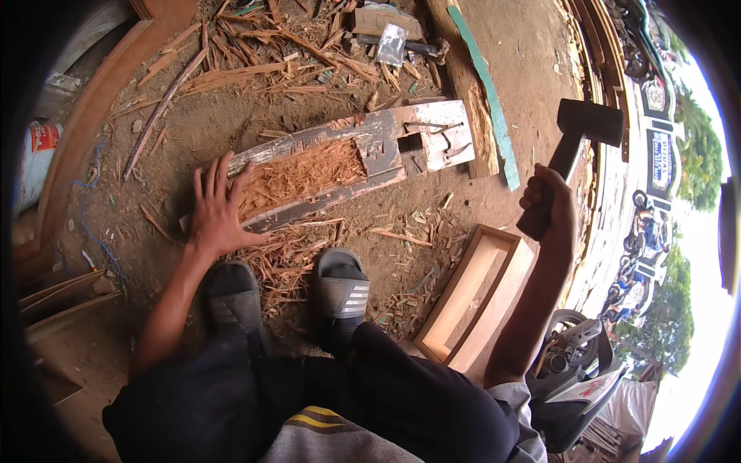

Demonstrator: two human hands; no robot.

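Note:
A hammer (570, 154) with a dark, blocky head is raised on the right, my right hand (549, 202) wrapped round its handle. On the ground before me lies a worn wooden board (378, 147) with peeling dark and white paint. Its middle is chipped down to rough, splintered orange-brown wood (305, 177). Toward the far right end are a square hole (411, 143) and several bent nails (444, 135). My left hand (218, 204) lies spread over the board's near left end, fingers apart, holding nothing.
Wood splinters (293, 255) litter the dirt around my sandals (343, 285). A rectangular wooden frame (478, 297) lies at right, near a parked motorcycle (571, 378). A thick timber (467, 85) with a green edge lies beyond the board. Curved wood (93, 116) and a bucket (35, 166) stand left.

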